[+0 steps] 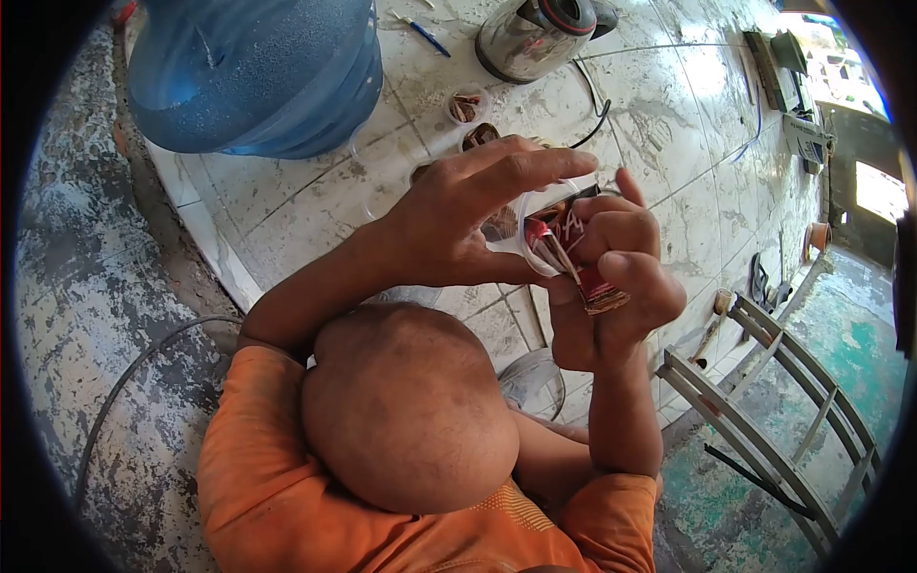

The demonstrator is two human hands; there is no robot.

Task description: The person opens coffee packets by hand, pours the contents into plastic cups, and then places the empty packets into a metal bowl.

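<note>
Largest item: white marble-pattern tiled counter (315, 191), filling the upper half of the frame. On it, upper left, lies a large blue translucent water bottle (258, 67). A grey metal ladder-like frame (764, 401) stands at lower right over a green-stained floor. A polished steel kettle (535, 38) sits top centre, with a black cable (597, 105) curving below it.

At frame centre, the left hand (458, 220) is closed around a clear plastic cup (528, 250), fingers arched over the rim and thumb under it, the cup held above the counter and tilted toward the other hand. The right hand (611, 286) is clenched on a bundle of red foil sachets (583, 267), whose upper ends touch or enter the cup's mouth; how far they go in cannot be told.

Judgement: the step in hand is bringing sachets and cup together. The next move calls for a steady cup and a controlled grip at the rim.

Smaller items: two small clear cups with brown contents (468, 105) upper centre, and a blue pen (425, 36) near the top edge.
</note>
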